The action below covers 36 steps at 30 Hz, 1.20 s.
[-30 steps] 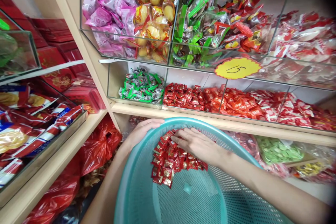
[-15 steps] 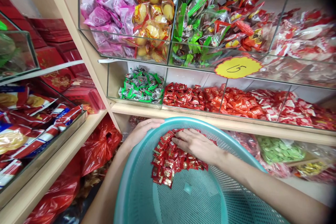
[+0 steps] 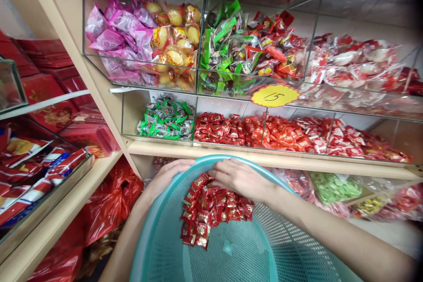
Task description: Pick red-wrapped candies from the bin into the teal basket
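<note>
A turquoise plastic basket [image 3: 271,253] with mesh walls is tilted in front of me. At its far-left rim is my left hand [image 3: 172,174], closed over the edge. Inside lies a heap of small red-and-gold wrapped candies [image 3: 201,216], bunched against the far side. My right hand [image 3: 236,178] reaches into the basket from the right, with its fingers curled into the far edge of the heap. Its fingertips are partly hidden, and I cannot see how many candies are between them.
A wooden shelf edge [image 3: 218,152] runs just beyond the basket. Above it, glass compartments hold red candies [image 3: 220,130], green-wrapped candies [image 3: 168,119] and larger packets. A yellow tag [image 3: 275,95] reads 15. Red plastic bags [image 3: 112,198] hang low at left, beside packaged snacks [image 3: 36,172].
The view has shifted, so the shelves sit lower and further left. My right hand's fingers have curled more into the candies. My left hand keeps its hold on the rim.
</note>
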### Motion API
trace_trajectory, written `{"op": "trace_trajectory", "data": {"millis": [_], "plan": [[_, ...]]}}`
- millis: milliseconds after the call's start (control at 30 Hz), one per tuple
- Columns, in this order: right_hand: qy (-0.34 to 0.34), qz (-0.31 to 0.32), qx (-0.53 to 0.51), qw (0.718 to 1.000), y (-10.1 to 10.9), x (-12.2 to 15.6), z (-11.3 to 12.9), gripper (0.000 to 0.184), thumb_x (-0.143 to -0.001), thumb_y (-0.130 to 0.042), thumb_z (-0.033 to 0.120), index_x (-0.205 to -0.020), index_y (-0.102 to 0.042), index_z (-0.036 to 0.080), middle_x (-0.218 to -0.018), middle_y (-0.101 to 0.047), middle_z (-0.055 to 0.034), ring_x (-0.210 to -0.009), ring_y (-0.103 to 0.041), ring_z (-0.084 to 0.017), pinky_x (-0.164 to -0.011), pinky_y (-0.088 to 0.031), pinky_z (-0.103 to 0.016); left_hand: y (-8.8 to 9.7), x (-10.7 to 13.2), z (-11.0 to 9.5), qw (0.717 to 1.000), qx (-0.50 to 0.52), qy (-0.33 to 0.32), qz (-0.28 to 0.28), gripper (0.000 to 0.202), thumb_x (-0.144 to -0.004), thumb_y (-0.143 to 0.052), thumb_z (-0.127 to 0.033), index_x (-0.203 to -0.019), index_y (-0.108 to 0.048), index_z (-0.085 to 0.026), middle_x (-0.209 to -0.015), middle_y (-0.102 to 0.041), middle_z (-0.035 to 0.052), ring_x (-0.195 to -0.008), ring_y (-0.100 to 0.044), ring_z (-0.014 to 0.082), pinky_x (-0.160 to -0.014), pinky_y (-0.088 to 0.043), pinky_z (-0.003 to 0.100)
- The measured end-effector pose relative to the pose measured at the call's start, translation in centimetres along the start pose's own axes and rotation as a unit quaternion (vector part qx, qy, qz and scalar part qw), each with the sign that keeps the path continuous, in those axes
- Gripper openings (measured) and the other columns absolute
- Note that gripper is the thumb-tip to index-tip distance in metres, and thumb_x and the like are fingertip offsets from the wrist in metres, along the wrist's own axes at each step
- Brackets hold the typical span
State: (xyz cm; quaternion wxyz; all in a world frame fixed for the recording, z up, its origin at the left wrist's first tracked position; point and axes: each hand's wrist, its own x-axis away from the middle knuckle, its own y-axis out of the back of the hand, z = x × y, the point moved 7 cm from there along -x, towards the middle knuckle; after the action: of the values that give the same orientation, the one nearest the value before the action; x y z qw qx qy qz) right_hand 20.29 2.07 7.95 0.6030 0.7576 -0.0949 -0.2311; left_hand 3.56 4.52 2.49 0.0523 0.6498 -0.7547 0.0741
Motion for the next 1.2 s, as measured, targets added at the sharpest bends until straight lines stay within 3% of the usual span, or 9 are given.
{"op": "trace_trajectory", "data": {"millis": [67, 167, 267, 400, 600, 833, 1000, 1200], "plan": [[-0.054, -0.033, -0.016, 0.998, 1.5, -0.7, -2.9, 0.034, -0.097, -0.033, 0.033, -0.104, -0.061, 0.016, -0.093, -0.061, -0.0068, -0.086, -0.055, -0.016, -0.074, -0.041, -0.029, 0.0, 0.0, 0.0, 1.0, 0.001, 0.005, -0.004, 0.024, -0.069, -0.065, -0.029, -0.091, -0.074, -0.023, -0.102, -0.074, 0.0011, -0.101, -0.062, 0.0217, -0.086, -0.043, 0.029], [-0.215, -0.072, -0.013, 0.974, 2.4, -1.5, -9.0, 0.032, -0.096, -0.032, 0.032, -0.104, -0.059, 0.016, -0.096, -0.061, -0.0088, -0.084, -0.058, -0.017, -0.069, -0.042, -0.028, -0.1, -0.1, 0.0, 1.0, 0.012, 0.014, -0.006, 0.023, -0.069, -0.066, -0.029, -0.09, -0.074, -0.023, -0.101, -0.074, 0.0009, -0.1, -0.062, 0.0214, -0.088, -0.043, 0.03], [-0.373, -0.05, 0.021, 0.926, 1.1, -1.6, -14.0, 0.026, -0.093, -0.038, 0.03, -0.105, -0.058, 0.018, -0.099, -0.062, -0.011, -0.082, -0.061, -0.021, -0.065, -0.042, -0.029, -0.1, -0.1, 0.1, 1.0, 0.014, 0.019, -0.004, 0.024, -0.069, -0.066, -0.03, -0.091, -0.074, -0.023, -0.103, -0.074, 0.001, -0.101, -0.062, 0.022, -0.09, -0.042, 0.03], [-0.487, 0.019, 0.023, 0.873, -1.6, -1.1, -16.9, 0.029, -0.087, -0.051, 0.037, -0.108, -0.057, 0.017, -0.103, -0.062, -0.0156, -0.091, -0.062, -0.025, -0.072, -0.045, -0.032, 0.1, -0.1, 0.3, 1.0, 0.023, 0.019, -0.008, 0.026, -0.068, -0.067, -0.03, -0.092, -0.074, -0.021, -0.105, -0.073, 0.0014, -0.103, -0.061, 0.0218, -0.089, -0.042, 0.028], [-0.504, 0.047, 0.024, 0.862, -2.5, -0.7, -17.2, 0.032, -0.081, -0.058, 0.034, -0.106, -0.058, 0.015, -0.108, -0.062, -0.0165, -0.096, -0.061, -0.027, -0.076, -0.047, -0.035, 0.1, -0.2, 0.9, 0.997, 0.051, 0.062, -0.01, 0.031, -0.068, -0.068, -0.033, -0.097, -0.072, -0.022, -0.096, -0.075, 0.0015, -0.086, -0.065, 0.0191, -0.076, -0.046, 0.027], [-0.494, 0.047, 0.007, 0.868, -2.5, -0.9, -17.1, 0.033, -0.078, -0.06, 0.033, -0.105, -0.058, 0.015, -0.109, -0.062, -0.015, -0.1, -0.058, -0.028, -0.075, -0.048, -0.034, 0.0, -0.2, 0.4, 0.998, 0.024, 0.052, -0.019, 0.032, -0.066, -0.069, -0.032, -0.095, -0.073, -0.022, -0.097, -0.075, 0.0018, -0.089, -0.065, 0.0212, -0.075, -0.046, 0.028], [-0.482, 0.049, -0.01, 0.875, -3.1, -0.7, -17.5, 0.03, -0.078, -0.059, 0.029, -0.105, -0.059, 0.017, -0.105, -0.064, -0.0122, -0.097, -0.059, -0.025, -0.075, -0.046, -0.031, 0.0, -0.2, 0.9, 0.997, 0.042, 0.064, -0.027, 0.032, -0.065, -0.069, -0.033, -0.094, -0.073, -0.02, -0.092, -0.076, 0.0026, -0.081, -0.066, 0.0198, -0.072, -0.046, 0.028], [-0.477, -0.054, -0.083, 0.873, -2.8, -0.3, -17.9, 0.036, -0.075, -0.058, 0.031, -0.108, -0.059, 0.017, -0.102, -0.063, -0.0092, -0.091, -0.06, -0.021, -0.077, -0.045, -0.029, -0.2, 0.0, 0.6, 0.998, 0.041, 0.049, -0.003, 0.032, -0.069, -0.067, -0.032, -0.098, -0.072, -0.02, -0.094, -0.076, 0.0025, -0.087, -0.066, 0.02, -0.08, -0.045, 0.029]]}}
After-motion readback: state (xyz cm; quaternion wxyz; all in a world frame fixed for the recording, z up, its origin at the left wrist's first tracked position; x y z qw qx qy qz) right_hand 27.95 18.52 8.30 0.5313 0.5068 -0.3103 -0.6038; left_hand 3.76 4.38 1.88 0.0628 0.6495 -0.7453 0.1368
